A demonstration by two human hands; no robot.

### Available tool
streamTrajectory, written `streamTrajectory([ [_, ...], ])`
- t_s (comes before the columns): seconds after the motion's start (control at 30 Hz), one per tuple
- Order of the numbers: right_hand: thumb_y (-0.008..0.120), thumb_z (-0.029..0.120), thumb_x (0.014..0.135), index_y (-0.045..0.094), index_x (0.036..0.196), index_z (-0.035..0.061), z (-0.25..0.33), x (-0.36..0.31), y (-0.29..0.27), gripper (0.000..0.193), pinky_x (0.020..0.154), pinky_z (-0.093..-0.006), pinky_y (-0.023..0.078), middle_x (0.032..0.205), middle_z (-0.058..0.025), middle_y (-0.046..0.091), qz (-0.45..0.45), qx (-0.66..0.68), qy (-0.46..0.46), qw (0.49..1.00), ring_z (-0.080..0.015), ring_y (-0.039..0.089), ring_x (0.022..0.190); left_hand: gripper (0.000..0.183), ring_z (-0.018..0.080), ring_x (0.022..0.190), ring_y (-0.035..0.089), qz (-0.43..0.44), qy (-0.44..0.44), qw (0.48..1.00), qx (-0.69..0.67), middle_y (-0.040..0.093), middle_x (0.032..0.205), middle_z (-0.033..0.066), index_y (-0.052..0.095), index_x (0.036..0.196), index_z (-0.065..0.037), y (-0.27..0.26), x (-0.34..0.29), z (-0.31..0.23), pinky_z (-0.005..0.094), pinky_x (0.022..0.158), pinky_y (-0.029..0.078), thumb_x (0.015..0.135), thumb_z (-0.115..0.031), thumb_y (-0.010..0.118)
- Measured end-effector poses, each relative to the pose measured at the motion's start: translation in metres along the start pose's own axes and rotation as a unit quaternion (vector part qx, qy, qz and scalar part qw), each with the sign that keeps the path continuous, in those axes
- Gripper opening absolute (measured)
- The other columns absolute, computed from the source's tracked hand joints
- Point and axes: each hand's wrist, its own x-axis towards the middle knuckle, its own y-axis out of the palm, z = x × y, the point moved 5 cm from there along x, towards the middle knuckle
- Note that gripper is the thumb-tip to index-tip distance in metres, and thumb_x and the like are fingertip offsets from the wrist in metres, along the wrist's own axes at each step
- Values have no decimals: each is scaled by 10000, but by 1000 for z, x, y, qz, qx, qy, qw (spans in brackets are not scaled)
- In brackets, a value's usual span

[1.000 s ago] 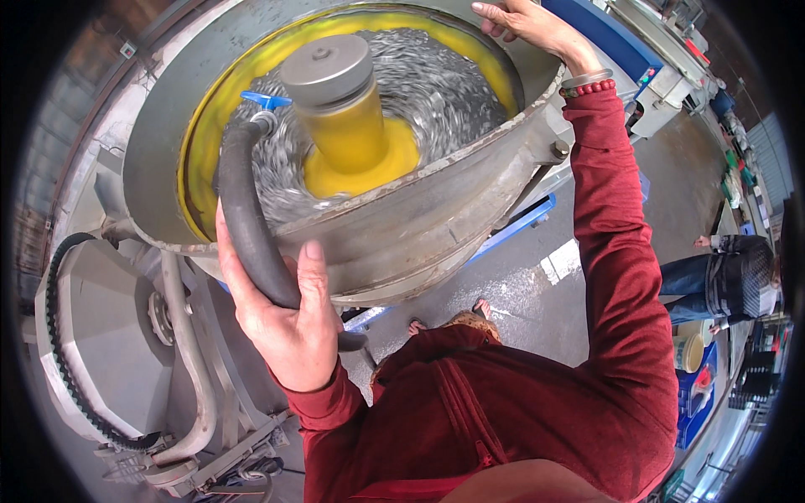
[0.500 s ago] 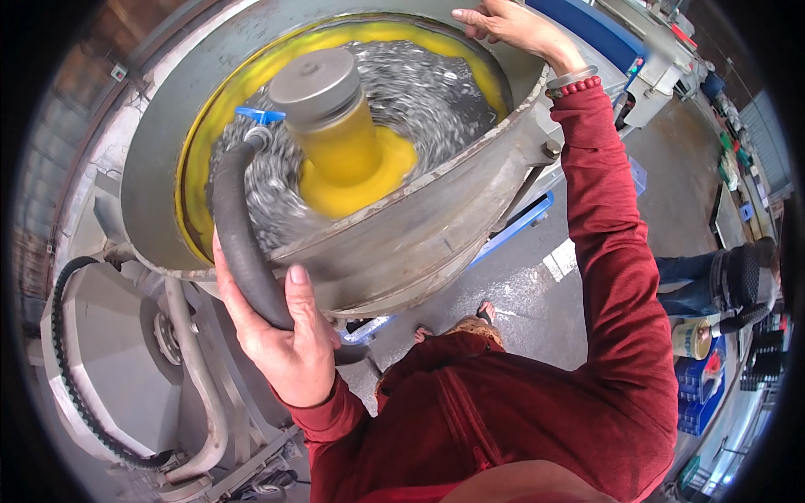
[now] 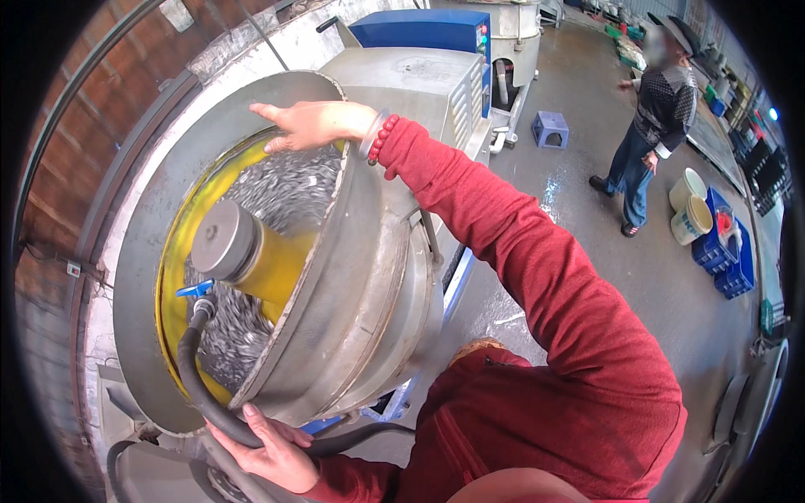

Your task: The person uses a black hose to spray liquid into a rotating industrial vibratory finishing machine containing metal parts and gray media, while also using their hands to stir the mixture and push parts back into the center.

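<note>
Hose (image 3: 187,375), black and smooth, bends over the lower rim of the grey metal tub (image 3: 352,327), its blue valve (image 3: 195,288) inside; left hand (image 3: 272,455) curls round it, probably steadying that end; right hand (image 3: 314,125), loosely spread, hangs over the tub; silvery bits (image 3: 289,186) swirl round the yellow column (image 3: 274,258).

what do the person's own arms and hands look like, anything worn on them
Both arms are in long, plain dark red sleeves, the right sleeve creased along its length. The left hand and right hand are ungloved. At the right wrist sit a pale greyish bangle and a red bead bracelet; no jewellery shows on the left.
</note>
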Motion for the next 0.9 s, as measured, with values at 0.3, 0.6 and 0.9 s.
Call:
streamTrajectory([
  [0.3,568,422,885,327,1410,70,30,-3,-15,676,911,-438,464,1104,-258,611,19,-6,-103,994,-398,580,1050,526,93,304,320,-40,-10,999,18,329,474,11,310,1294,-12,1,1,5,252,270,281,971,-388,487],
  [0.6,526,578,866,421,1357,10,17,-11,-9,758,980,-403,423,1236,-218,566,110,74,-201,971,-358,548,1135,709,112,270,311,-101,-8,991,91,322,424,26,225,1438,-31,-8,8,14,278,267,258,939,-433,528],
  [0.9,608,286,809,561,1209,-30,6,-19,-24,512,958,-404,443,1118,-252,613,-4,129,-146,981,-374,567,1085,759,104,289,278,-171,-44,980,93,283,432,13,253,1458,-75,-1,9,10,279,280,228,898,-473,576],
])
